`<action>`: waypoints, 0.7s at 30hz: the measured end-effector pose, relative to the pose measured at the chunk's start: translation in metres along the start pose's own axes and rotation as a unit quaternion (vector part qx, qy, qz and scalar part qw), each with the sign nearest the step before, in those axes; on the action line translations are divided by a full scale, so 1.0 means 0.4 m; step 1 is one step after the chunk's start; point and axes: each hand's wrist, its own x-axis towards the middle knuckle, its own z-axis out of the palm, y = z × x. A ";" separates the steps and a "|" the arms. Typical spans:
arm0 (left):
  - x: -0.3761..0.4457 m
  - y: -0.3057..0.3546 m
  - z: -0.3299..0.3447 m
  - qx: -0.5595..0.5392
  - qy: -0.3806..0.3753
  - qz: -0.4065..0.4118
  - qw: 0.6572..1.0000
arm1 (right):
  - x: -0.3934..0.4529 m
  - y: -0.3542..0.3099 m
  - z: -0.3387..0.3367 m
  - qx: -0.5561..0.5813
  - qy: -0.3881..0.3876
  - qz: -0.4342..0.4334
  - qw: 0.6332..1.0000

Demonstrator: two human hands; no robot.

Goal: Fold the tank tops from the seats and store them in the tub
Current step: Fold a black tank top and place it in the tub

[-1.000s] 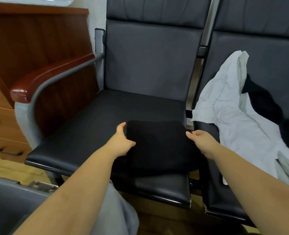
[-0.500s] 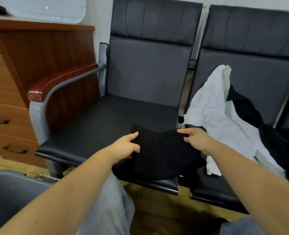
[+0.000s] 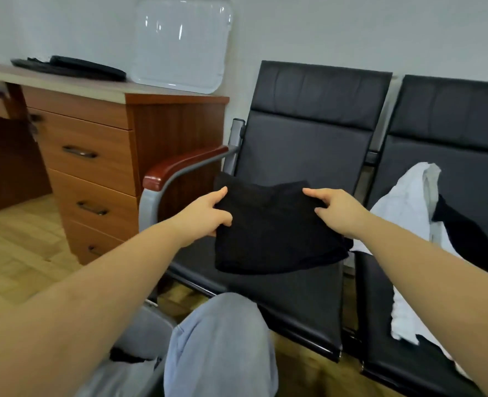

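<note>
Pinching folded black tank top (image 3: 274, 227): left hand (image 3: 205, 214), right hand (image 3: 337, 210); undersides hidden, tub (image 3: 142, 336) mostly cut off.

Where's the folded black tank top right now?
Centre of the head view: the folded black tank top is held up between the left hand and right hand, above the left seat.

I count two hands — the left hand (image 3: 205, 214) and the right hand (image 3: 336, 210) — and between them one folded black tank top (image 3: 274, 230). Two dark seats sit side by side: the near seat (image 3: 303, 293) and the far seat (image 3: 449, 167). On the far one I make out two loose garments — one white top (image 3: 403, 213), one black top (image 3: 466, 239). One grey tub (image 3: 145, 330), one wooden desk (image 3: 116, 144) with four drawer fronts, one clear tray (image 3: 179, 41).
</note>
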 end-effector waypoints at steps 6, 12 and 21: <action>-0.093 -0.033 -0.184 0.034 0.075 -0.035 0.996 | 0.030 -0.160 0.074 0.027 -0.012 -0.051 0.998; -0.229 -0.138 -0.359 0.022 0.133 -0.073 0.988 | 0.051 -0.313 0.208 0.075 -0.058 -0.099 0.991; -0.460 -0.310 -0.529 -0.001 0.212 -0.140 0.967 | 0.047 -0.530 0.503 0.092 -0.148 -0.173 0.969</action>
